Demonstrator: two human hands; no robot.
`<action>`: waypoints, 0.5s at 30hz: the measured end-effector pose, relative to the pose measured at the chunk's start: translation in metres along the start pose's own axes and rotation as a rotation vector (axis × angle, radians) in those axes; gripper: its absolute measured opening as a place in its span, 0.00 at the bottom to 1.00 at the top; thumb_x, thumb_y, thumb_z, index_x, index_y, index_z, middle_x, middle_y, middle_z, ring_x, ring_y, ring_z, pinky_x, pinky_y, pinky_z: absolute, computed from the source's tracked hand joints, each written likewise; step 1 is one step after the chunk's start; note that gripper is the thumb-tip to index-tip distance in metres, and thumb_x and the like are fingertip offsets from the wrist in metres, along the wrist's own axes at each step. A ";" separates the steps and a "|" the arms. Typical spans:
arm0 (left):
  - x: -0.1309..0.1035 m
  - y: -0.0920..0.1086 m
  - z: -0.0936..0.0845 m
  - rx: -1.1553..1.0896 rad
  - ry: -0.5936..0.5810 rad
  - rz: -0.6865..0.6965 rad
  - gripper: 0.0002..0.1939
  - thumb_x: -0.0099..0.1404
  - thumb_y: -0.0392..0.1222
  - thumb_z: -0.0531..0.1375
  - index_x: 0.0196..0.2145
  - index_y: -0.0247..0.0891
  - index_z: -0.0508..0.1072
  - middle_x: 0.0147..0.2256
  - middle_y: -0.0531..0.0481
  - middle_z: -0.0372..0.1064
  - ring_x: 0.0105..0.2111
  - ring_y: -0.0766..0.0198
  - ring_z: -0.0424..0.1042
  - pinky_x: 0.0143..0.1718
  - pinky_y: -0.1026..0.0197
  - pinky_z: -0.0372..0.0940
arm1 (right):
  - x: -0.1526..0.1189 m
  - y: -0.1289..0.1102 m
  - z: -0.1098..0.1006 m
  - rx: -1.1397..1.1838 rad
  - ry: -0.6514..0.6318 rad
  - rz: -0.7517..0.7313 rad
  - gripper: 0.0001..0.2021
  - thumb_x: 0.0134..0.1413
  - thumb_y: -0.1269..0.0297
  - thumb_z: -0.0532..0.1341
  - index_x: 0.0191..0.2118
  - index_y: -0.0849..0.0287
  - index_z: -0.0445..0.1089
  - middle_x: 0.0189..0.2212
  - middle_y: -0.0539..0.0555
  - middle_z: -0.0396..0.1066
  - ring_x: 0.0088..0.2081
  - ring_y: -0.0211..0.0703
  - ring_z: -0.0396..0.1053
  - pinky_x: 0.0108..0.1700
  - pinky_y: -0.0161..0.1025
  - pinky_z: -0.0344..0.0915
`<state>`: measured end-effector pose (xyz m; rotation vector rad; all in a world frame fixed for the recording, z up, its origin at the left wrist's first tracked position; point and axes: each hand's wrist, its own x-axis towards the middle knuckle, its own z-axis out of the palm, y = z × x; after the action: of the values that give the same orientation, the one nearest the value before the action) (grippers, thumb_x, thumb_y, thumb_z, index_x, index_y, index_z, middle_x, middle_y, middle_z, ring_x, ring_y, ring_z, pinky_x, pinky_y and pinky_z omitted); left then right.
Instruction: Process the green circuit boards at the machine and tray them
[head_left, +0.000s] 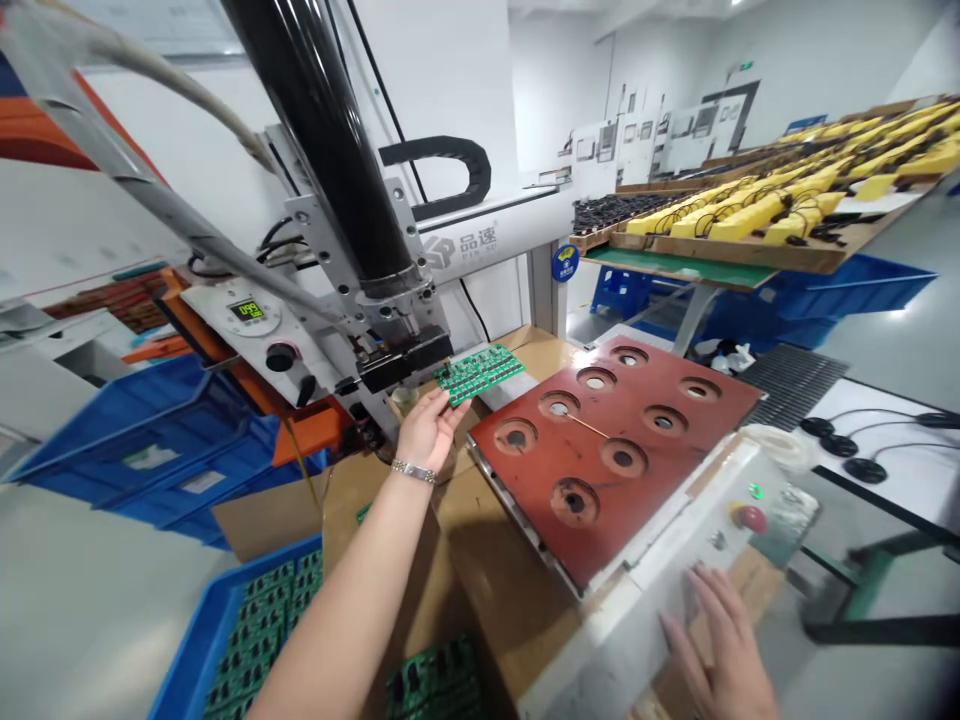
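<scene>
My left hand (pixel 429 428) pinches a green circuit board (pixel 481 373) by its near left corner. The board is raised beneath the black head (pixel 405 358) of a machine, beside the far left corner of a reddish-brown plate (pixel 555 450). Round recesses with holes mark this plate, and a thin stick (pixel 589 427) lies across it. My right hand (pixel 721 645) rests with fingers apart on the machine's pale front panel (pixel 637 625), close to a red button (pixel 748 517) and a lit green one (pixel 756 491). Nothing shows in its fingers.
A blue bin (pixel 187 650) of green circuit boards stands at the lower left, with more boards (pixel 439 680) at the bottom middle. Stacked blue crates (pixel 135 440) are at left. Black round parts with cables (pixel 864 469) lie at right; yellow pieces (pixel 750 205) fill a table behind.
</scene>
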<state>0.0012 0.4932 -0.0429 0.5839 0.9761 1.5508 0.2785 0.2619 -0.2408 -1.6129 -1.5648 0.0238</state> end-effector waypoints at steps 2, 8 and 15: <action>0.001 0.001 0.000 -0.007 0.002 0.008 0.06 0.60 0.28 0.58 0.26 0.32 0.69 0.28 0.53 0.70 0.31 0.66 0.71 0.34 0.58 0.70 | -0.001 0.001 0.000 -0.002 -0.016 -0.006 0.27 0.57 0.50 0.53 0.56 0.63 0.55 0.53 0.67 0.58 0.57 0.64 0.55 0.53 0.61 0.59; 0.001 0.002 0.002 -0.012 -0.007 0.012 0.05 0.59 0.28 0.59 0.26 0.32 0.70 0.28 0.52 0.71 0.31 0.65 0.72 0.35 0.56 0.70 | -0.002 0.004 0.001 -0.006 -0.034 -0.010 0.29 0.56 0.49 0.53 0.58 0.63 0.54 0.53 0.67 0.58 0.57 0.65 0.54 0.52 0.62 0.60; 0.001 0.002 0.002 -0.016 -0.019 0.020 0.05 0.60 0.28 0.58 0.26 0.31 0.69 0.28 0.53 0.70 0.30 0.66 0.72 0.33 0.58 0.70 | -0.002 0.003 0.002 0.009 -0.030 -0.005 0.29 0.56 0.49 0.53 0.58 0.62 0.53 0.52 0.66 0.59 0.58 0.64 0.53 0.53 0.63 0.59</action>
<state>0.0014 0.4950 -0.0404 0.5971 0.9455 1.5666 0.2792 0.2618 -0.2452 -1.6083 -1.5891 0.0531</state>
